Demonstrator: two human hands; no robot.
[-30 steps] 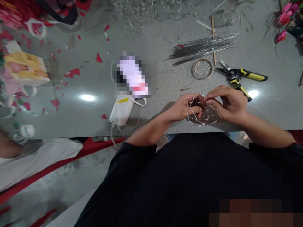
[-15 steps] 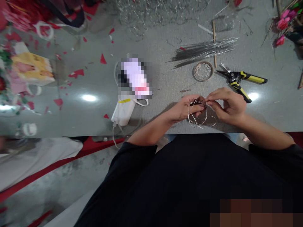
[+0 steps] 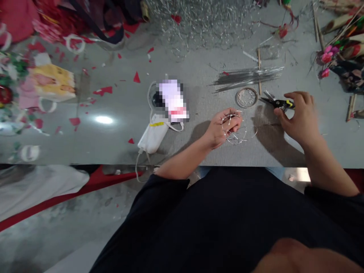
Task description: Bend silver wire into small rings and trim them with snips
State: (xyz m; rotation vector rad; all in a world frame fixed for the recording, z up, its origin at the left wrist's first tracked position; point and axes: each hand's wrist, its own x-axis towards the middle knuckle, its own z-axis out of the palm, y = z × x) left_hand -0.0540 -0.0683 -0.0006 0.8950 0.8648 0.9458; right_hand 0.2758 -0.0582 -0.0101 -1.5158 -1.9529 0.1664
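Note:
My left hand (image 3: pixel 224 127) is closed around a small round frame of thin silver wire (image 3: pixel 237 141), just above the table's near edge. Loops of the wire stick out past the fingers. To the right, my right hand (image 3: pixel 301 117) is spread over the yellow-and-black handles of the wire cutters (image 3: pixel 280 103), thumb and fingers apart. The cutters lie on the table with their jaws pointing left; the hand hides most of the handles. Beside the jaws stands a small round dish (image 3: pixel 247 98) of tiny white beads.
Straight wires (image 3: pixel 247 79) lie behind the dish, across a thin wooden stick (image 3: pixel 259 57). A phone (image 3: pixel 173 100) and a white power bank (image 3: pixel 153 136) with a cable sit left of my hands. Tangled silver wire (image 3: pixel 199 22) covers the back; red scraps are scattered left.
My right hand has left the wire frame and moved right, over the cutters' handles. My left hand still holds the frame. The view has shifted slightly.

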